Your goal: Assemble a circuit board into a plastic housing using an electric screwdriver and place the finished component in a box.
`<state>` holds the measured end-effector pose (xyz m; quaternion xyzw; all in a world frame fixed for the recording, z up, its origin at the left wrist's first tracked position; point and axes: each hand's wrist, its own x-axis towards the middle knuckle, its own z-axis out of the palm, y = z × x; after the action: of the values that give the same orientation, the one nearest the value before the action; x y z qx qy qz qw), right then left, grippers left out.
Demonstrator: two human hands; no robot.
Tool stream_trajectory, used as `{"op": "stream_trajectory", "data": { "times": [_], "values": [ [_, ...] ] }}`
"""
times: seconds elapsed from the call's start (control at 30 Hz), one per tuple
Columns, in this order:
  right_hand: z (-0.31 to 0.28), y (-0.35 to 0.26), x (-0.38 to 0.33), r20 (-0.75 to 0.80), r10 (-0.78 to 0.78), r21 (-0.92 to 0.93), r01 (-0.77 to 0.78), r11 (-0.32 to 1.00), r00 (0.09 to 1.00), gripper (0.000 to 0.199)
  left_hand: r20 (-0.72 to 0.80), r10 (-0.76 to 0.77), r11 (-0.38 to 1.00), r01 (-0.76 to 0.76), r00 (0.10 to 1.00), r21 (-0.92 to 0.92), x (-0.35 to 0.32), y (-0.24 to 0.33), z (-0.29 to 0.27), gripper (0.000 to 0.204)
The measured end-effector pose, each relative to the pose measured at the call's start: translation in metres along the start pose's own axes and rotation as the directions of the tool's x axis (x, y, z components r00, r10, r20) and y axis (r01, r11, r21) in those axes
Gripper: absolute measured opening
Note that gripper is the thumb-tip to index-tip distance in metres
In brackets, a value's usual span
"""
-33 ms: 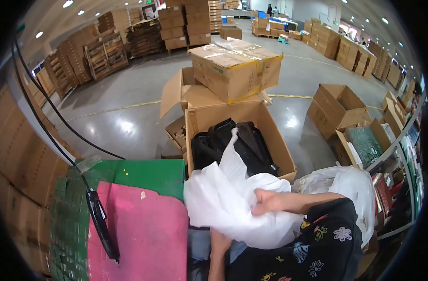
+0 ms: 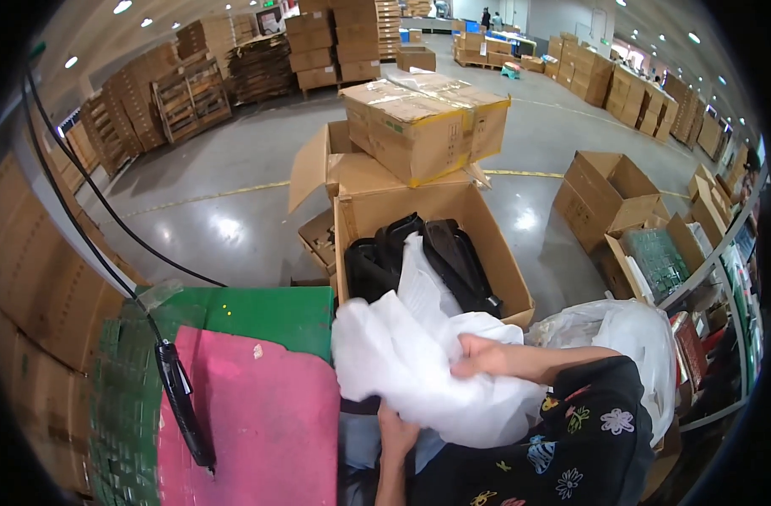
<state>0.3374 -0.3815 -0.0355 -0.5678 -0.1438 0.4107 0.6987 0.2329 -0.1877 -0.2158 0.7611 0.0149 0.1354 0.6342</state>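
A crumpled, thin white wrapping sheet (image 2: 402, 346) spreads in front of me, its upper tip reaching over the open carton. My right hand (image 2: 484, 357) is closed on the sheet, thumb and fingers pinching its folds. Below the sheet's lower left edge is my left hand (image 2: 396, 430), touching it from underneath; its fingers are mostly hidden by the white folds. Several black items (image 2: 428, 253), some like trays with rims, lie in the open cardboard carton (image 2: 520, 310) just beyond the sheet.
At left, a pink pad (image 2: 250, 413) lies over a green surface (image 2: 272, 312). A black cabled tool (image 2: 183, 405) hangs above the pad. A taped carton (image 2: 428, 122) sits behind the open one. Right of me are a clear plastic bag (image 2: 609, 333) and metal shelving (image 2: 714, 253).
The sheet's upper tip has dropped slightly left and spread wider. Its left edge has lifted a little, showing more of my left hand. My right hand keeps its grip.
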Motion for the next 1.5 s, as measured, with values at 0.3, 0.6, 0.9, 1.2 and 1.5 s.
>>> {"op": "stream_trajectory", "data": {
  "times": [0.3, 0.6, 0.9, 1.2, 1.5],
  "values": [
    [-0.057, -0.006, 0.063, -0.292, 0.069, 0.068, -0.051, 0.996, 0.954, 0.033, -0.152, 0.068, 0.997, -0.071, 0.986, -0.010, -0.004, 0.078, 0.000, 0.032],
    [-0.068, 0.095, 0.044, -0.145, -0.109, -0.272, 0.066, 0.960, 0.983, 0.038, 0.409, 0.109, 0.762, -0.341, 0.906, 0.551, 0.019, 0.095, 0.019, 0.102],
    [-0.083, 0.068, 0.042, -0.212, 0.059, -0.560, -0.171, 0.811, 0.975, 0.057, -0.127, -0.158, 0.982, 0.169, 0.979, 0.080, 0.033, -0.020, -0.002, 0.059],
    [-0.018, 0.072, 0.059, 0.127, -0.025, -0.439, 0.079, 0.895, 0.992, 0.113, -0.022, -0.395, 0.845, 0.354, 0.918, -0.401, 0.027, -0.002, 0.006, 0.046],
    [-0.165, 0.053, 0.011, -0.481, -0.535, -0.769, -0.041, 0.638, 0.695, 0.060, 0.260, -0.253, 0.967, 0.253, 0.932, 0.036, 0.026, -0.051, 0.008, 0.056]
  ]
}}
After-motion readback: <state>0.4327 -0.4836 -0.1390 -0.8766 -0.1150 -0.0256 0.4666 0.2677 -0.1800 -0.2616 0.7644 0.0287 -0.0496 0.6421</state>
